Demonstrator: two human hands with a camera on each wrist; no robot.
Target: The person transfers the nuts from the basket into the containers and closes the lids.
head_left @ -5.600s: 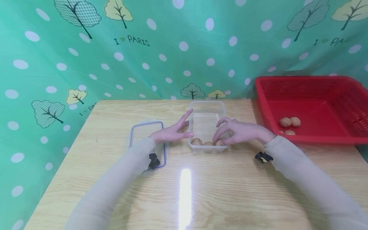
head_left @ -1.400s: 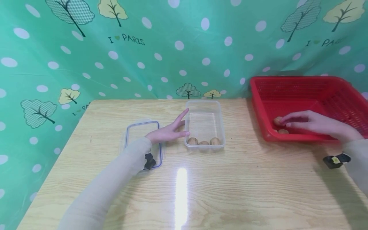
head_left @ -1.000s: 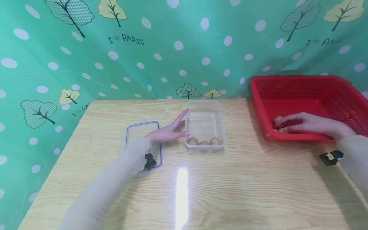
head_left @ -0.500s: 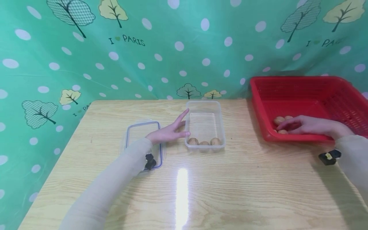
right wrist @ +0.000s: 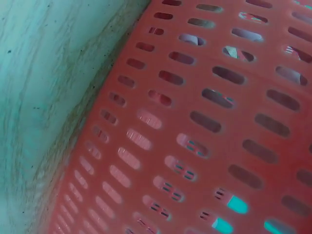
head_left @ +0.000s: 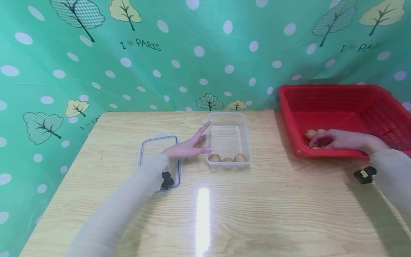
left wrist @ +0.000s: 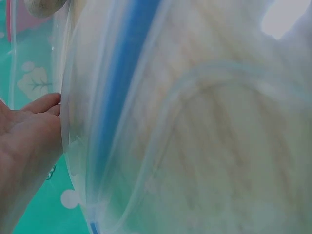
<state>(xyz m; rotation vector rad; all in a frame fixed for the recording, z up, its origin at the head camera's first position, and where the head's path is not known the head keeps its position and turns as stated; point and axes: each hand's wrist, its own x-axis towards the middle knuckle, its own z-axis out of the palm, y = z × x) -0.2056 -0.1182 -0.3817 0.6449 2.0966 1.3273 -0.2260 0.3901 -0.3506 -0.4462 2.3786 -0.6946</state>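
Note:
A clear plastic container (head_left: 226,139) stands mid-table, with a few walnuts (head_left: 240,158) in a row along its near side. My left hand (head_left: 187,148) lies spread at the container's left wall, thumb at the rim; part of it (left wrist: 29,139) also shows in the left wrist view. Inside the red basket (head_left: 324,153), my right hand (head_left: 345,140) reaches down with curled fingers around a walnut (head_left: 316,147) by the front wall. Two more walnuts (head_left: 310,134) sit just behind the fingers. The basket wall hides that hand in the right wrist view.
A clear lid (head_left: 160,138) with a blue seal lies left of the container, partly under the left forearm. The wooden table (head_left: 257,214) carries a bright light reflection. A green printed cloth (head_left: 179,46) hangs behind.
My right hand has gone from the container to the basket, then shifted slightly left and lower onto a front walnut. The left hand has stayed by the container.

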